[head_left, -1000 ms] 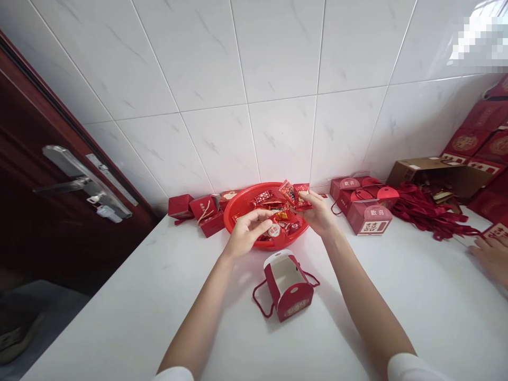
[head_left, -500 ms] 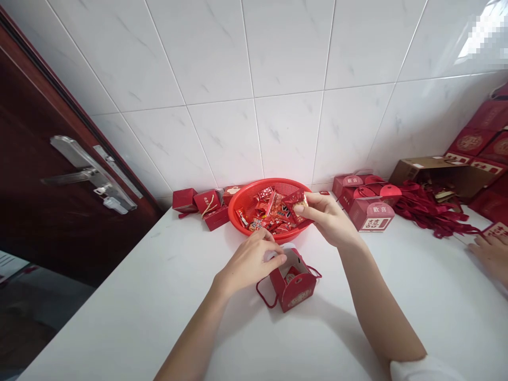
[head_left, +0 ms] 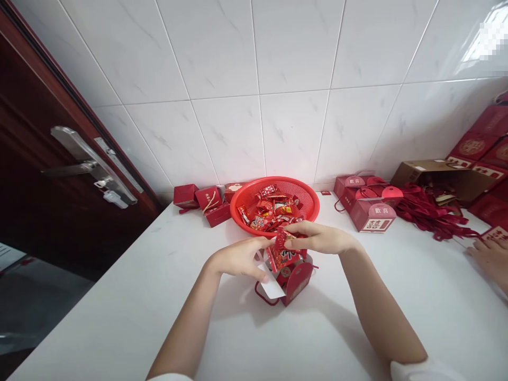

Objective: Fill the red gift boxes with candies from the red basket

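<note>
Nearest, a smooth white tabletop (head_left: 278,344) is seen; on it a small red cardboard box (head_left: 298,283) with a rounded end panel is stood open, a dark red cord handle (head_left: 266,300) being looped out at its left; a white flap (head_left: 274,288) is tilted outward on that side, and a red wrapped piece (head_left: 284,273) is seen inside. The flap is touched by the thumb of the left hand (head_left: 240,257), whose fingers are curved and parted from the thumb; whether anything is gripped there cannot be told. A shiny red packet with dark lettering (head_left: 282,257) is pinched between thumb and fingers of the right hand (head_left: 317,237) and is held just over the box's opening.

Just beyond, red-wrapped sweets (head_left: 264,211) are heaped in a round, bright red plastic basket (head_left: 306,191); at the right edge, another person's hand (head_left: 490,259) is laid on the tabletop. Farther back, plain dark red boxes (head_left: 219,215) are grouped left of the basket; to its right are placed white-lettered red boxes (head_left: 375,214), then tangled dark red ribbons (head_left: 432,214) before an open brown carton (head_left: 428,166); behind, a white tiled wall (head_left: 289,137) is seen.
</note>
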A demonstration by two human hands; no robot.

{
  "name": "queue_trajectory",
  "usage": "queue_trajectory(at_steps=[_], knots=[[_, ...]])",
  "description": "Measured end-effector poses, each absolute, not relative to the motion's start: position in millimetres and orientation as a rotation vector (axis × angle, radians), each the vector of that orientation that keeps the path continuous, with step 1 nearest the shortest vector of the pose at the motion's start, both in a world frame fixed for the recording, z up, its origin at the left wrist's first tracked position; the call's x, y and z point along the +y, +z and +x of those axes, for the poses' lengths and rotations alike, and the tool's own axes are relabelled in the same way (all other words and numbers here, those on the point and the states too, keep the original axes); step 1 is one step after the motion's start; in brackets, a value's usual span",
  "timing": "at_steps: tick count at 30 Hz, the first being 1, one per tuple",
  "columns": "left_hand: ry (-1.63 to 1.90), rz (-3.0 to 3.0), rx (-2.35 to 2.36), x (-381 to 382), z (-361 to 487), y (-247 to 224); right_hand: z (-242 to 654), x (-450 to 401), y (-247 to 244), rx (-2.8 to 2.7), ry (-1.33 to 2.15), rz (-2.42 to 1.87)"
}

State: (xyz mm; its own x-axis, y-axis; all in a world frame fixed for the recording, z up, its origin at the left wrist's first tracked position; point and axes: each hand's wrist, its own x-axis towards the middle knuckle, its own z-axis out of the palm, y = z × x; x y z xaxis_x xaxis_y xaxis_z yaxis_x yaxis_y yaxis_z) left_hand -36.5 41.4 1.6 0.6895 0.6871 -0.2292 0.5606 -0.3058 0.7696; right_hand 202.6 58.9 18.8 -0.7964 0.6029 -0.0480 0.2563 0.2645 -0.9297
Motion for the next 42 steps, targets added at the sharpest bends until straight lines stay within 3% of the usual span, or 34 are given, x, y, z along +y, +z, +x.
queue_trajectory(at_steps=[5,11,23,30,42], knots=[[0.172,2.008,1.016,44.1,-41.5,-9.0,210.7,56.2,20.6,-2.388,1.288,-1.058],[0.176,2.030,1.015,43.5,-41.5,-9.5,199.8,57.7,12.8,-2.661,1.279,-1.015],[0.184,2.117,1.019,39.3,-37.0,-4.8,199.1,65.8,6.8,-2.647,1.181,-0.938],[0.230,2.148,1.059,33.3,-37.5,0.4,197.8,60.9,8.5,-2.640,1.211,-1.139],[0.221,2.163,1.072,31.9,-37.4,-1.8,188.4,55.2,6.7,-2.768,0.957,-1.065]])
